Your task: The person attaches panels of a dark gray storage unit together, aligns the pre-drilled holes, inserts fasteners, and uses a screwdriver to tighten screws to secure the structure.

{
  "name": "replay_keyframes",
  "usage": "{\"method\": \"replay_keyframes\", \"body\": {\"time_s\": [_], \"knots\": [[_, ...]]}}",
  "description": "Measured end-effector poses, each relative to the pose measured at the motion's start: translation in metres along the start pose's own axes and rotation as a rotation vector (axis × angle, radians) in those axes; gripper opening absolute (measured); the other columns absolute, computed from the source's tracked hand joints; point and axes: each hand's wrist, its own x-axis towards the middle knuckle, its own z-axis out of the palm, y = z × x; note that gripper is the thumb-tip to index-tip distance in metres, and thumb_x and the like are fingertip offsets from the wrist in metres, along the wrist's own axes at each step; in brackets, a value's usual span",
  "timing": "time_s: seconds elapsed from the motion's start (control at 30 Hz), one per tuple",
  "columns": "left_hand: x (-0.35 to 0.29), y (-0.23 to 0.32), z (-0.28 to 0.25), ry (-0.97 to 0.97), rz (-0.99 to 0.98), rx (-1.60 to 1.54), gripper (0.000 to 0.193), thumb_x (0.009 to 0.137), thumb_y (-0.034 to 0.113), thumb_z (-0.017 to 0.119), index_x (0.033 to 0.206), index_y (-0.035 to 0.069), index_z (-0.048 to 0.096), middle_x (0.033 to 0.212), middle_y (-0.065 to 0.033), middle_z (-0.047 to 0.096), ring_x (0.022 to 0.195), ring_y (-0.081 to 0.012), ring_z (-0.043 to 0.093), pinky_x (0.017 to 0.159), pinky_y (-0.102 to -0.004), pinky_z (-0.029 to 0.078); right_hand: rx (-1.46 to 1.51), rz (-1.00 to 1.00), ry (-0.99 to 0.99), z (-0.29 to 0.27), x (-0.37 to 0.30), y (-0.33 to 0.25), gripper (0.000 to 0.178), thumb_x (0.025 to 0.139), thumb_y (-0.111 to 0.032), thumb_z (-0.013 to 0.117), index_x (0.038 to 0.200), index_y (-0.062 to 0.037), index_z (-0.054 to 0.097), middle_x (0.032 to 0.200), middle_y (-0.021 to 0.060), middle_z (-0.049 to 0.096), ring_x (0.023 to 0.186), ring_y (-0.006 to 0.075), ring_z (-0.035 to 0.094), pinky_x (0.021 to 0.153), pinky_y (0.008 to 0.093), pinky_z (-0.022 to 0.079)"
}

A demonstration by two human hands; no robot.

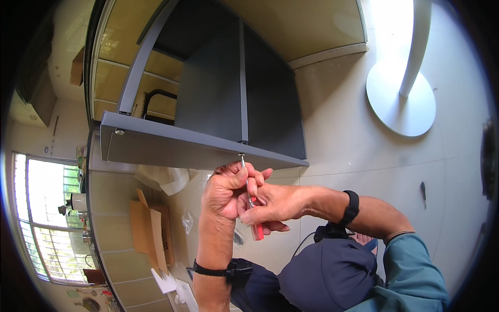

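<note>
A grey furniture frame (176, 136) with dark panels stands in front of me. My left hand (226, 191) is closed around the metal shaft of a screwdriver (257, 232), its fingers just below the panel edge. Gripping the red and clear handle is my right hand (267, 204), pressed against the left one. The screwdriver's tip meets a screw (241, 154) in the panel edge, where an upright divider (243, 83) joins. A second round fastener (120, 132) sits at the left end of that edge.
An opened cardboard box (147, 229) lies at left, with clear plastic bags (187, 221) beside it. White pieces (182, 294) are at the lower left. To the right stand a white round pedestal base (400, 112) and a small dark tool (423, 193) on the tiled floor.
</note>
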Motion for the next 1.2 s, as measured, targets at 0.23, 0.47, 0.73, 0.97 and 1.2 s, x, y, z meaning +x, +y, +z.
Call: {"method": "replay_keyframes", "body": {"time_s": [0.23, 0.47, 0.73, 0.97, 1.2], "knots": [[0.002, 0.003, -0.003, -0.004, 0.036, 0.078, 0.014, 0.084, 0.013, 0.067, 0.083, 0.000, 0.065, 0.061, -0.0105, 0.062, 0.074, -0.0238, 0.062, 0.105, -0.0460, 0.037, -0.284, 0.190, 0.085, 0.004, -0.007, -0.013, 0.051, 0.087, -0.044, 0.065, 0.069, 0.0036, 0.057, 0.052, 0.0094, 0.054, 0.030, 0.0121, 0.042, 0.028, 0.0252, 0.031], [0.003, 0.012, 0.005, 0.117, -0.039, 0.024, 0.016, 0.085, 0.007, 0.065, 0.071, -0.001, 0.064, 0.060, -0.0107, 0.061, 0.062, -0.0219, 0.060, 0.103, -0.0453, 0.040, -0.086, -0.024, -0.006, 0.004, 0.011, 0.000, 0.042, 0.089, -0.035, 0.060, 0.079, 0.0063, 0.059, 0.054, 0.0102, 0.057, 0.034, 0.0109, 0.045, 0.030, 0.0248, 0.034], [0.004, 0.011, 0.004, 0.162, 0.013, 0.035, 0.016, 0.083, 0.005, 0.066, 0.068, 0.000, 0.063, 0.055, -0.0097, 0.057, 0.064, -0.0210, 0.059, 0.101, -0.0448, 0.041, -0.158, 0.158, 0.086, 0.005, 0.002, -0.001, 0.048, 0.089, -0.049, 0.062, 0.086, -0.0013, 0.065, 0.055, 0.0067, 0.056, 0.035, 0.0097, 0.047, 0.033, 0.0259, 0.038], [0.003, 0.008, 0.007, 0.179, 0.017, 0.051, 0.020, 0.087, 0.012, 0.065, 0.071, 0.000, 0.063, 0.056, -0.0108, 0.058, 0.070, -0.0217, 0.061, 0.104, -0.0443, 0.039, -0.427, 0.272, 0.208, 0.012, 0.004, -0.007, 0.041, 0.089, -0.040, 0.062, 0.074, -0.0023, 0.062, 0.052, 0.0063, 0.054, 0.032, 0.0118, 0.045, 0.029, 0.0267, 0.035], [0.002, 0.009, -0.003, -0.081, -0.104, 0.003, 0.022, 0.093, 0.013, 0.056, 0.096, -0.007, 0.063, 0.083, -0.0209, 0.067, 0.099, -0.0396, 0.064, 0.095, -0.0496, 0.048, -0.026, 0.101, -0.060, -0.010, 0.004, 0.005, 0.026, 0.087, -0.024, 0.064, 0.081, 0.0019, 0.062, 0.055, 0.0052, 0.053, 0.036, 0.0090, 0.044, 0.031, 0.0236, 0.033]]}}
